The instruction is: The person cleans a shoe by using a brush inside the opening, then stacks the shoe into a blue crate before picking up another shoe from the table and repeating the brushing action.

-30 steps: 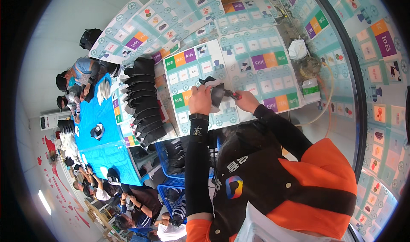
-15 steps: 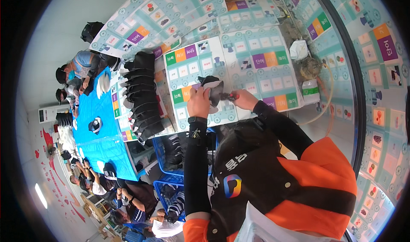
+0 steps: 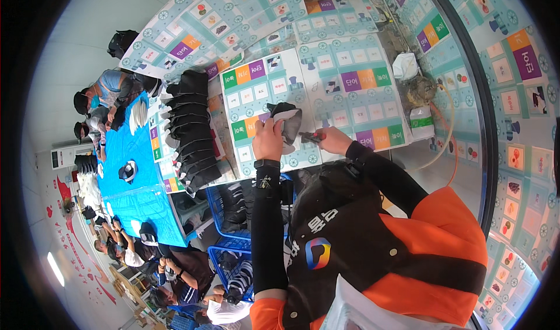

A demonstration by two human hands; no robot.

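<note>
My left hand (image 3: 268, 141) is closed on the near side of a curved black-and-grey fabric piece (image 3: 290, 129), which looks like a shoe upper. It holds the piece just above the patterned sheet on the table. In my right hand (image 3: 335, 140) is a small red-handled tool (image 3: 315, 137) with dark jaws, like pliers or snips. The fingers wrap its handles, and its tip points left, just short of the fabric piece. Whether the jaws are apart I cannot tell.
Left of my hands stands a long row of stacked black pieces (image 3: 195, 132). Blue baskets (image 3: 219, 210) with more dark pieces sit below the table edge. Farther left, people work around a blue-covered table (image 3: 119, 155). A white-and-green packet (image 3: 422, 123) and a hose (image 3: 452, 129) are at the right.
The tool in my right hand has drawn back from the fabric piece, leaving a small gap. My left hand has shifted slightly left with the piece.
</note>
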